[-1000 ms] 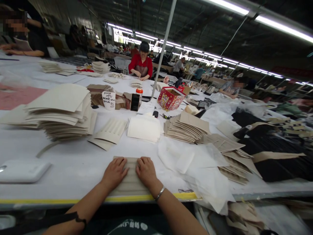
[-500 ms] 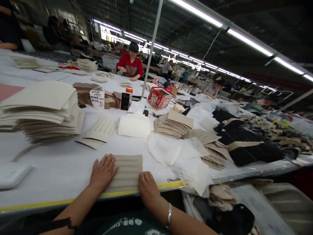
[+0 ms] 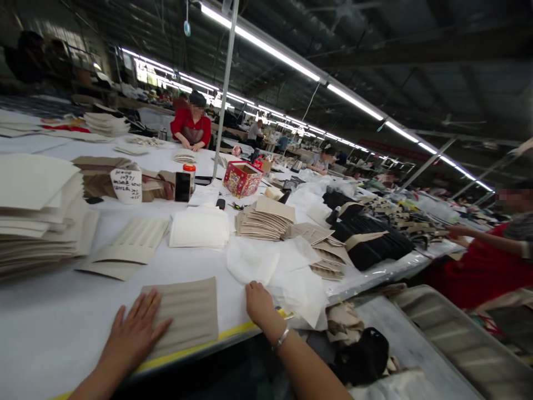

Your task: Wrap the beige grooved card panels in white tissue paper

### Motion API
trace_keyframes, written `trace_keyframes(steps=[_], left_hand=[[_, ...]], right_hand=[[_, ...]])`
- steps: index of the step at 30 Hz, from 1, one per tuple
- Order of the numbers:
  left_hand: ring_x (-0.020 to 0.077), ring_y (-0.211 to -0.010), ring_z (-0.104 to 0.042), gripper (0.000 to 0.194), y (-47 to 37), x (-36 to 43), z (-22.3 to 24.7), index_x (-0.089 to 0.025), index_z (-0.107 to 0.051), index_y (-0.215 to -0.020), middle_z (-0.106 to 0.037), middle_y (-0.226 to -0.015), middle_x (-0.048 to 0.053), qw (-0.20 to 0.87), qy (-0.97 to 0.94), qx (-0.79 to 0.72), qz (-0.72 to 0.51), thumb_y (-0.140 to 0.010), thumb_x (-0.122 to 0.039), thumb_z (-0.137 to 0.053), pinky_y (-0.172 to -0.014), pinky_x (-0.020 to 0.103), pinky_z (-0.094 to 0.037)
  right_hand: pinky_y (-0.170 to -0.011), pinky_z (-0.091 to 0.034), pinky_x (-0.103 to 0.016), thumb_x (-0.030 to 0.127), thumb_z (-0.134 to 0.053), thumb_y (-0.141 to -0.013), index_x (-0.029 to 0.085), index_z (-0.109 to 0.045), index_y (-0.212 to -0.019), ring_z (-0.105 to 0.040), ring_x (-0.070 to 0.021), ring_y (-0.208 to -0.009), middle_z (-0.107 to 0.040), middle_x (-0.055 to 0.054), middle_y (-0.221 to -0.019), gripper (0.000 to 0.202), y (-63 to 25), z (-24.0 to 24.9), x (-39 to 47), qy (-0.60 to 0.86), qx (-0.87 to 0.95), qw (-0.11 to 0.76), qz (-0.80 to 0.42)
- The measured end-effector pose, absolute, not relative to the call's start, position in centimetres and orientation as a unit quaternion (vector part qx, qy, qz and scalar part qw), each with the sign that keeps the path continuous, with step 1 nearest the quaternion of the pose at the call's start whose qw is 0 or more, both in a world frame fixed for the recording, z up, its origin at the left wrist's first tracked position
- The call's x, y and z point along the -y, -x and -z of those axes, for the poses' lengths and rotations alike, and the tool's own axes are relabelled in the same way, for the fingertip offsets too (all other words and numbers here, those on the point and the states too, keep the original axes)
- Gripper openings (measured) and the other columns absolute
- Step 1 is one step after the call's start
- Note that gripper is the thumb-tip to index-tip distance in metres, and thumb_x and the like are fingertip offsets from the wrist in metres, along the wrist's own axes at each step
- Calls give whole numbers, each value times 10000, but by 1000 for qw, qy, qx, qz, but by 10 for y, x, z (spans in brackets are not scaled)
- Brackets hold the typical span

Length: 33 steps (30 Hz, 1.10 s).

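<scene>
A beige ribbed fabric panel (image 3: pixel 187 311) lies flat at the table's near edge. My left hand (image 3: pixel 135 333) rests on its left side with the fingers spread. To the right of the panel, apart from it, my right hand (image 3: pixel 259 303) has its fingers curled together at the edge of thin white translucent sheets (image 3: pixel 254 261); what is between the fingertips is too small to make out. A bracelet circles the right wrist.
Stacked beige panels (image 3: pixel 37 216) stand at left, with two loose panels (image 3: pixel 129 244) beside them. Farther back are white sheets (image 3: pixel 199 226), a tan stack (image 3: pixel 266 218) and a red box (image 3: pixel 242 179). A person in red (image 3: pixel 483 261) is at right.
My right hand has left the panel's right edge and moved right to the white sheets. My left hand stays on the panel. The view has turned right, bringing a person at right into view.
</scene>
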<state>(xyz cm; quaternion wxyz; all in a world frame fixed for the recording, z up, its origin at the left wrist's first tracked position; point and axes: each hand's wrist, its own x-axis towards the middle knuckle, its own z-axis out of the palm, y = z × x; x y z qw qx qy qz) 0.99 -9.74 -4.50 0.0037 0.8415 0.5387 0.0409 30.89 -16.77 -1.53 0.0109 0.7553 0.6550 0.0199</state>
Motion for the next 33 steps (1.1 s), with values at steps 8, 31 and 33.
trace_keyframes(steps=[8, 31, 33], left_hand=[[307, -1184, -422, 450, 5, 90, 67, -211, -586, -1112, -536, -1235, 114, -21, -868, -472, -151, -811, -423, -327, -964, 523, -255], [209, -1138, -485, 452, 14, 100, 82, -279, -512, -1212, -527, -1256, 31, -77, -853, -480, -188, -842, -496, -367, -963, 374, -338], [224, -1141, -482, 473, 14, 98, 83, -259, -528, -1199, -530, -1251, 47, -72, -852, -482, -190, -834, -512, -365, -967, 392, -328]], right_hand=[[-864, -386, -330, 88, -348, -839, 55, -542, -1119, -482, -232, -1079, -515, -198, -1170, 342, -345, -1, 128, -816, -578, 9, 8], [-742, -398, -278, 255, -386, -817, 123, -656, -822, -572, -204, -870, -635, -124, -884, 300, -368, -25, 22, -764, -639, -88, -11], [-763, -391, -276, 318, -419, -780, 115, -649, -820, -560, -205, -859, -635, -114, -864, 309, -380, -42, 25, -759, -601, -251, -22]])
